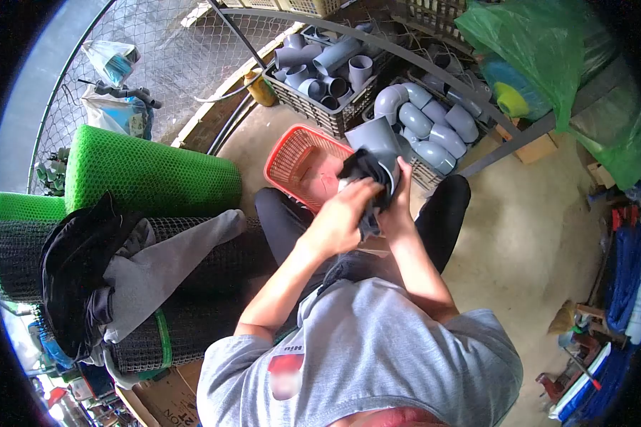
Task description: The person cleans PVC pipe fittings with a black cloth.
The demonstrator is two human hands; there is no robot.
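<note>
My right hand (400, 191) grips a large grey plastic pipe fitting (374, 136), its wide open end tilted up and away from me. My left hand (350, 213) is closed on a black cloth (363, 165), which lies against the near side of the fitting. The cloth hides part of the fitting and some of my fingertips. Just beyond my left hand sits a red plastic basket (281, 162) with something pale and flat in its bottom.
Behind are a black crate (303, 102) of grey pipe fittings and another with grey elbows (434, 135). A yellow bottle (260, 89) stands by the wire fence. Green mesh rolls (153, 171) and a grey-black garment (157, 285) lie left; green plastic sheeting (527, 43) hangs right.
</note>
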